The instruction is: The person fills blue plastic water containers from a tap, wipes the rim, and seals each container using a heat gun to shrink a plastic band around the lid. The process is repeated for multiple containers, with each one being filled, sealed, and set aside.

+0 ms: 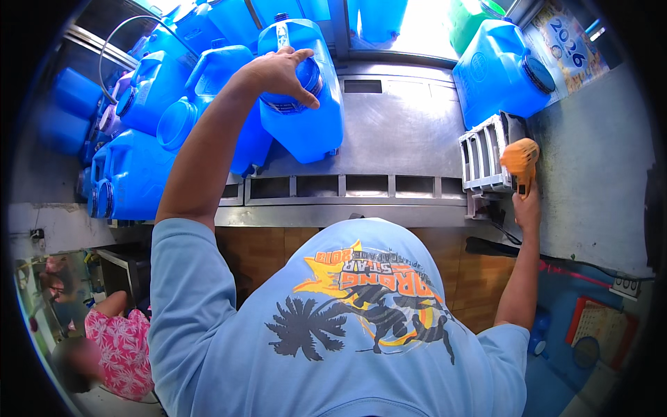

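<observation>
My left hand (284, 73) lies over the wide blue screw cap (311, 78) of a translucent blue plastic water jug (307, 130), its thumb and fingers spread around the cap. A printed band (284, 106) with writing wraps the cap's rim, and a whitish strip runs over the jug's handle. The jug stands on a stainless steel counter (401, 125). At the far right, my right hand (526, 200) grips the handle of an orange heat gun (521, 156). The gun is beside a white slatted holder (484, 154), and its nozzle is hard to make out.
Several blue jugs (156, 94) crowd the left side, near a curved metal hose (107, 57). Another blue jug (492, 73) stands at the back right, by a calendar poster (565, 47). Slots line the counter's front edge (344, 215). Another person (122, 354) is at the lower left.
</observation>
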Action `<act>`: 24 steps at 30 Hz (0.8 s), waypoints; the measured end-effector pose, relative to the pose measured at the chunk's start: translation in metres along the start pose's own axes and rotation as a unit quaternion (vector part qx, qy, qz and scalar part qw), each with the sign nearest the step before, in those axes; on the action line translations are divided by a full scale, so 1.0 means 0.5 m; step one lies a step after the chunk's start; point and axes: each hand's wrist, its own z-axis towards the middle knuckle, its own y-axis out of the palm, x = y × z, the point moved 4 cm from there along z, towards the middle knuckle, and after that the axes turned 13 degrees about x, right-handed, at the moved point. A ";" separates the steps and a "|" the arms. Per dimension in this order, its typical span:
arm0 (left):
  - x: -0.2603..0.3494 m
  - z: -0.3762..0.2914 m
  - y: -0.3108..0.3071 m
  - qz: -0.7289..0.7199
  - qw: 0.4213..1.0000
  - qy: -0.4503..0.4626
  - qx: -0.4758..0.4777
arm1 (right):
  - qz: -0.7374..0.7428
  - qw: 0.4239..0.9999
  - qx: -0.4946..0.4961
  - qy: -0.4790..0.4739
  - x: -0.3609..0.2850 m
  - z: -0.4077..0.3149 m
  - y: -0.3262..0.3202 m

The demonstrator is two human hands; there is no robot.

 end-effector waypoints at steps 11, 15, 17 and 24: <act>-0.004 0.008 -0.008 -0.020 1.000 0.003 -0.022 | 0.621 0.693 -0.339 0.142 -0.407 -0.043 -0.060; -0.007 0.010 -0.005 -0.014 1.000 0.012 -0.016 | 0.650 0.642 -0.390 0.116 -0.506 -0.050 -0.010; -0.009 0.011 -0.003 -0.011 1.000 0.021 -0.009 | 0.669 0.613 -0.413 0.083 -0.534 -0.048 0.009; -0.010 0.010 0.003 -0.013 1.000 0.002 -0.010 | 0.702 0.566 -0.430 0.037 -0.559 -0.017 0.031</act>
